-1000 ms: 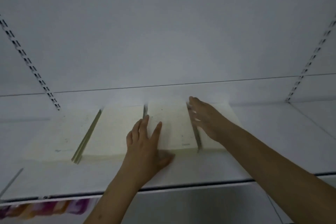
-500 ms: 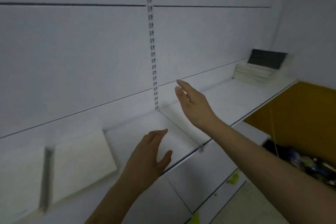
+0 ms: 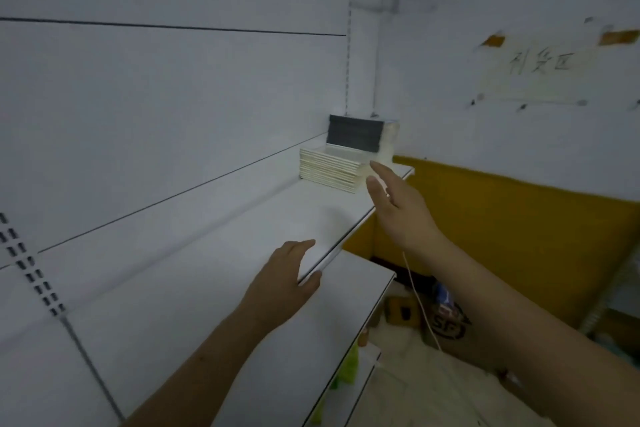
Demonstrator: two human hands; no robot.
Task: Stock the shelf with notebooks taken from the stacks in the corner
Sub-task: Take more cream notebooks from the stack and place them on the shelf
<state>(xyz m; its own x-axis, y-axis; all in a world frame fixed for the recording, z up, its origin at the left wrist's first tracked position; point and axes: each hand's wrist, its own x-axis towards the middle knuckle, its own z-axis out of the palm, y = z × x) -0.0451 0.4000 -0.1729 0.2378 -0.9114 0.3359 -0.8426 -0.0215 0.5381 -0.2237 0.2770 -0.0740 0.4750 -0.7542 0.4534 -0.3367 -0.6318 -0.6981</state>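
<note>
A low stack of cream notebooks (image 3: 329,168) lies at the far right end of the white shelf (image 3: 270,218), in the corner. Behind it a taller stack with dark spines (image 3: 355,133) stands against the wall. My right hand (image 3: 398,208) is stretched out toward the cream stack, fingers straight, empty, its fingertips just short of the stack's near corner. My left hand (image 3: 289,282) hovers lower at the shelf's front edge, fingers relaxed, holding nothing.
A second white shelf (image 3: 242,340) runs below the first. A yellow panel (image 3: 519,229) lines the right wall, with boxes and clutter (image 3: 440,319) on the floor under it. A thin white cord (image 3: 420,305) hangs there. A paper sign (image 3: 540,76) is stuck to the wall.
The view has swung right, away from the notebooks laid flat on the shelf. Both hands left those notebooks, and my right hand has reached out toward the corner stacks.
</note>
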